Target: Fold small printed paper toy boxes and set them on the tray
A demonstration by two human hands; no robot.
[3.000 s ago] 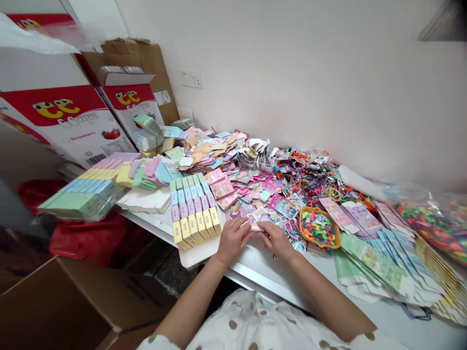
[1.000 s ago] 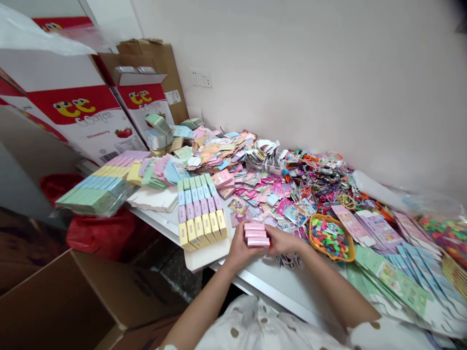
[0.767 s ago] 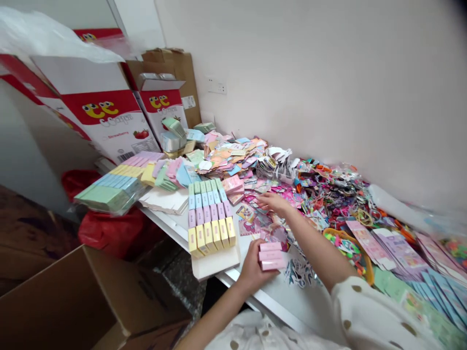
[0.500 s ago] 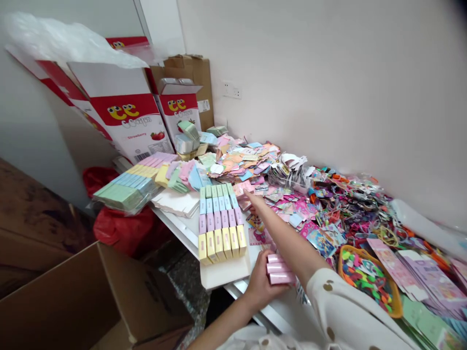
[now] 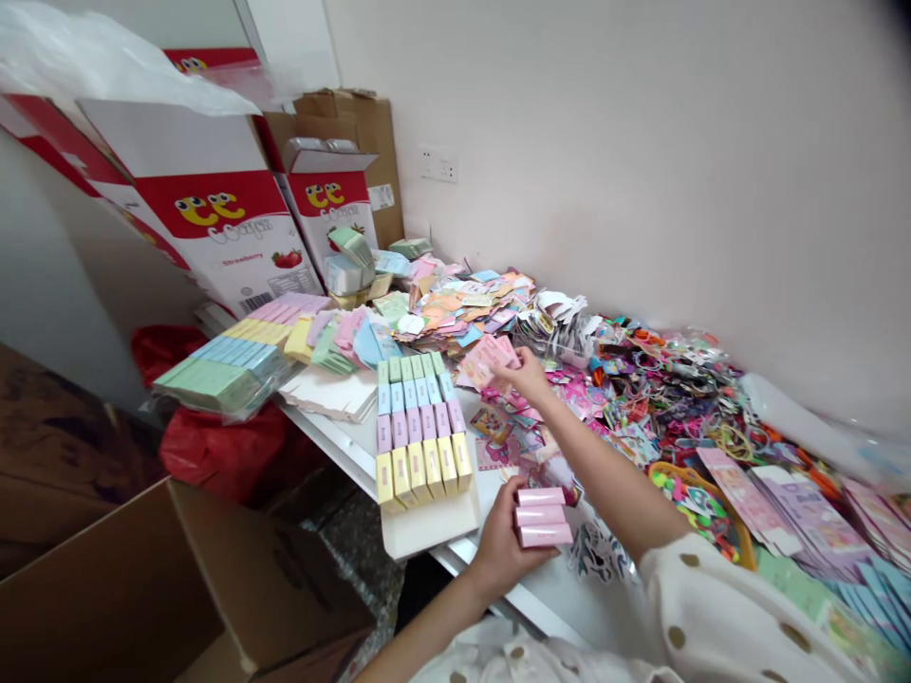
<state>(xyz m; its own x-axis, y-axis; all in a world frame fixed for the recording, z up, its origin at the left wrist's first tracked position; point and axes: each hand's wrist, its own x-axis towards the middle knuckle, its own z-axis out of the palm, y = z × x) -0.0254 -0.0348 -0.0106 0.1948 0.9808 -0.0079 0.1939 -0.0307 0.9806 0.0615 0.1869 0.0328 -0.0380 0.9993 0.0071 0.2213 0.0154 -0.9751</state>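
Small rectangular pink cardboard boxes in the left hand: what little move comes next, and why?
Perhaps the right hand should bring its printed pink packs to the left hand: that holds three pink boxes, and the white cardboard tray shows bare space before its rectangular yellow boxes.

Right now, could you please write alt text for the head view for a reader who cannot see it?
A person's left hand holds three pink boxes while the right hand grips pink packs farther back. Rows of pastel boxes sit to the left on a cluttered white table.
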